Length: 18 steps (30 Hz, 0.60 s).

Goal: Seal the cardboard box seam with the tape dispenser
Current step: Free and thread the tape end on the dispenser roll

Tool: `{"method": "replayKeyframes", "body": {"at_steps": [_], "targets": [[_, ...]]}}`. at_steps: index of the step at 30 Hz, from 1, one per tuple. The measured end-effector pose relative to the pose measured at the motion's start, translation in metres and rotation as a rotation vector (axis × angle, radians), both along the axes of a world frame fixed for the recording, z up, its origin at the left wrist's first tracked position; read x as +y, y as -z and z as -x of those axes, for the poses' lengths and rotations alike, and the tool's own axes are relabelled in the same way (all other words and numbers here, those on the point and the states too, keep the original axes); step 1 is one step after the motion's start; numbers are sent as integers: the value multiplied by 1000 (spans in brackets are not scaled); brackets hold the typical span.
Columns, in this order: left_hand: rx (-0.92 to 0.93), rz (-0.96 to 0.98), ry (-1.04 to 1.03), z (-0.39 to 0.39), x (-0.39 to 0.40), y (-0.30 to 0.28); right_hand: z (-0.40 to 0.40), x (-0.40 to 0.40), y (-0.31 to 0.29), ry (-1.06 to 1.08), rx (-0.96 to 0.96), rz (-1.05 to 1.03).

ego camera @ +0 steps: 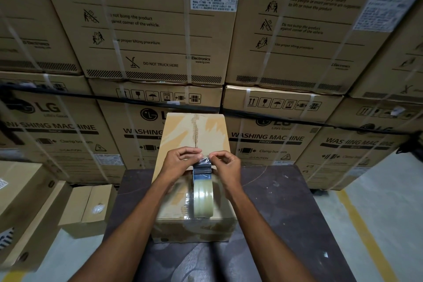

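Between the fingers of the left hand (183, 162) and right hand (225, 163), both clamped on the tape end (202, 163) above the roll (203, 197), the strip should be drawn taut and centred over the box seam (195, 135).

Both bare forearms reach forward and angle in toward each other. Left hand (180, 160) and right hand (225, 164) sit almost touching, fingers curled, thumb and fingertips pinched together up front.

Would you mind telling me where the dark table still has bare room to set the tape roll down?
The table is bare right of the box. A narrower strip lies left of it. Both hands and the tape roll crowd the box top.
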<state>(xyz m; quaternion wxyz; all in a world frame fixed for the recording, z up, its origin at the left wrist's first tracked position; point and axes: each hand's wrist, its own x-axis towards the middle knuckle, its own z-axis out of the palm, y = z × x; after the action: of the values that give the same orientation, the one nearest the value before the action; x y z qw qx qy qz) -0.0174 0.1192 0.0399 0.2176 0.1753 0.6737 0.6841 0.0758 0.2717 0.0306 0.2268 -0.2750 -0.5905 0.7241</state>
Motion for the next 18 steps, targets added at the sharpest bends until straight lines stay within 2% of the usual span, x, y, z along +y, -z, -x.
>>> {"method": "replayKeyframes", "body": {"at_steps": [5, 18], "targets": [[45, 1, -23, -1, -2, 1, 1, -1, -2, -3, -15, -5], [-22, 48, -63, 0, 0, -3, 0, -1, -3, -7, -11, 0]]}}
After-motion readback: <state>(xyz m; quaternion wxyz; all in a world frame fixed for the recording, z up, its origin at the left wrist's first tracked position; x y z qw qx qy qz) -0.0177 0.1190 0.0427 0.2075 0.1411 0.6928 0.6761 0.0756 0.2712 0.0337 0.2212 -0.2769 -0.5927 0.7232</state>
